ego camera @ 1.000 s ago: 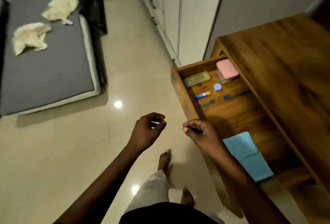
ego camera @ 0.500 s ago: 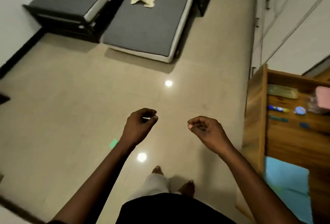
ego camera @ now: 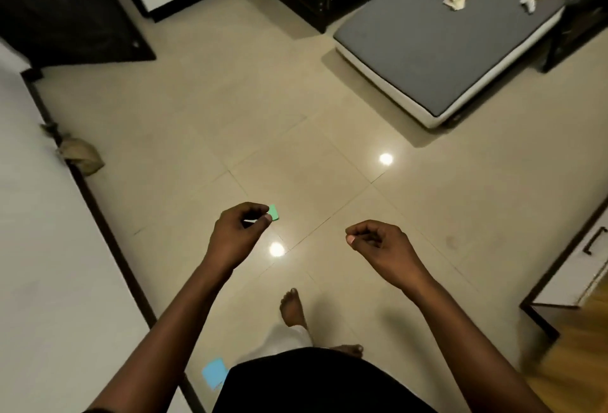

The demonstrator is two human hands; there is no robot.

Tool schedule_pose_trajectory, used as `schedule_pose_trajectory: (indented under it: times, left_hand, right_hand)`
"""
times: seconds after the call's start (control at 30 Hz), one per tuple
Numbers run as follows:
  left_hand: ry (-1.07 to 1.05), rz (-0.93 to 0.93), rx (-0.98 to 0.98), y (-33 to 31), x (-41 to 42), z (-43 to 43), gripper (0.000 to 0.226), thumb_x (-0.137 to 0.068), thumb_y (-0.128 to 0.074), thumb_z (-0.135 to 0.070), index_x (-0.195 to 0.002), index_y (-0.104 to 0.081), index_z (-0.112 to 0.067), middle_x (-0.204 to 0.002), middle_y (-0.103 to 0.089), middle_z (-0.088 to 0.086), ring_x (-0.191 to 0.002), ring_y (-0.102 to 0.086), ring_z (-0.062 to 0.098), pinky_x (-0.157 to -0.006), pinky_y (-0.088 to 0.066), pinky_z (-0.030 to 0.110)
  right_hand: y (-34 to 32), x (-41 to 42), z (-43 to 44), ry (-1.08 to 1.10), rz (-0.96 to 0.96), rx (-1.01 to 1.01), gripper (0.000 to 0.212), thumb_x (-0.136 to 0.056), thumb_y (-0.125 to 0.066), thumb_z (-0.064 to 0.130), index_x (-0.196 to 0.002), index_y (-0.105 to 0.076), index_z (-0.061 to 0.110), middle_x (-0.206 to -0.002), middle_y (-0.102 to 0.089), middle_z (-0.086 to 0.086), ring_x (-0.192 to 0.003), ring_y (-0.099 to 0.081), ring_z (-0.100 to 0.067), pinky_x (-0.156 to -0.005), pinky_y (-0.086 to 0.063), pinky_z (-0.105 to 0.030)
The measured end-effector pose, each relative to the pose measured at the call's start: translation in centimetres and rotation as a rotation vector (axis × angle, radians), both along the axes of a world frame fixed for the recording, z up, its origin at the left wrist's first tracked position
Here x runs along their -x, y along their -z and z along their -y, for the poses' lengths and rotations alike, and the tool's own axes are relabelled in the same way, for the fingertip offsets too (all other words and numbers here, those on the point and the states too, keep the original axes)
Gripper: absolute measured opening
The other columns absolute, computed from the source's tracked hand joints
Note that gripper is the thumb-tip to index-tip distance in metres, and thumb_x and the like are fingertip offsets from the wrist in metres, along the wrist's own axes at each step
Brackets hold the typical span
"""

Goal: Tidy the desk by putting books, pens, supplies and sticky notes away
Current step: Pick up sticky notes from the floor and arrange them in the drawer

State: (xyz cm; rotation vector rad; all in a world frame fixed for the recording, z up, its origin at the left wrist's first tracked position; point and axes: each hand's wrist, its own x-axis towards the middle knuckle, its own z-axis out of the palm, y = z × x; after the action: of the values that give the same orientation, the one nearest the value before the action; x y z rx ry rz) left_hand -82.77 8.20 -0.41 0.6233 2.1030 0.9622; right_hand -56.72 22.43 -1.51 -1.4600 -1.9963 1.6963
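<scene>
— Where is there room to pass?
— Over the floor [ego camera: 296, 123] in the middle, which lies wide open. The wall [ego camera: 49, 264] closes the left side, with a cloth bundle [ego camera: 79, 156] at its foot.
— And further away?
— The mattress [ego camera: 444, 50] blocks the far right. The white cabinet [ego camera: 575, 277] and the blurred worktop [ego camera: 575, 366] close the near right.

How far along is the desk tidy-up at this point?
Done: cannot judge; only a desk corner shows. In hand: nothing clear; left hand and right hand are curled above the floor. Left: a green sticky note and a blue sticky note lie on the floor.
</scene>
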Motion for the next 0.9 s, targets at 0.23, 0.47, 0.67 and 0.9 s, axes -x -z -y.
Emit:
schedule_pose_trajectory:
  times: [0.23, 0.47, 0.67, 0.9]
  left_hand:
    - [-0.114, 0.066, 0.003, 1.7, 5.5, 3.6, 0.022, -0.083, -0.069, -0.048, -0.102, -0.074, -0.04, -0.099, -0.075, -0.015, -0.091, -0.071, 0.013, -0.088, -0.059, 0.049]
    - [-0.215, 0.1, -0.023, 3.3, 8.6, 4.7, 0.016, -0.088, -0.07, -0.042, -0.103, -0.074, -0.038, -0.102, -0.074, -0.017, -0.089, -0.07, 0.009, -0.088, -0.059, 0.044]
    - [-0.371, 0.109, 0.001, 5.3, 10.3, 4.1, 0.011, -0.091, -0.071, -0.036, -0.101, -0.074, -0.035, -0.101, -0.074, -0.017, -0.075, -0.067, -0.002, -0.073, -0.051, 0.024]
    - [-0.525, 0.09, 0.119, 13.5, 11.9, 0.4, 0.009, -0.092, -0.069, -0.028, -0.1, -0.073, -0.031, -0.092, -0.072, -0.015, -0.081, -0.066, 0.001, -0.066, -0.044, 0.009]
  right_hand:
    - [0.3, 8.6, 0.0, -0.135, 0.024, 0.028, 0.008, -0.091, -0.075, 0.03, -0.099, -0.077, 0.032, -0.093, -0.076, 0.014, -0.091, -0.07, 0.001, -0.079, -0.048, -0.015]
    - [1.2, 17.3, -0.7, -0.299, 0.044, 0.023, 0.01, -0.091, -0.074, 0.03, -0.101, -0.077, 0.031, -0.096, -0.076, 0.012, -0.087, -0.07, 0.001, -0.082, -0.052, -0.017]
    - [3.6, 24.4, -3.3, -0.481, 0.094, 0.012, 0.015, -0.09, -0.074, 0.032, -0.106, -0.075, 0.031, -0.104, -0.075, 0.017, -0.081, -0.069, 0.002, -0.079, -0.051, -0.018]
    - [14.2, 32.3, -7.9, -0.67, 0.135, 0.002, 0.025, -0.091, -0.073, 0.026, -0.116, -0.07, 0.026, -0.115, -0.07, 0.021, -0.087, -0.066, 0.009, -0.068, -0.043, -0.001]
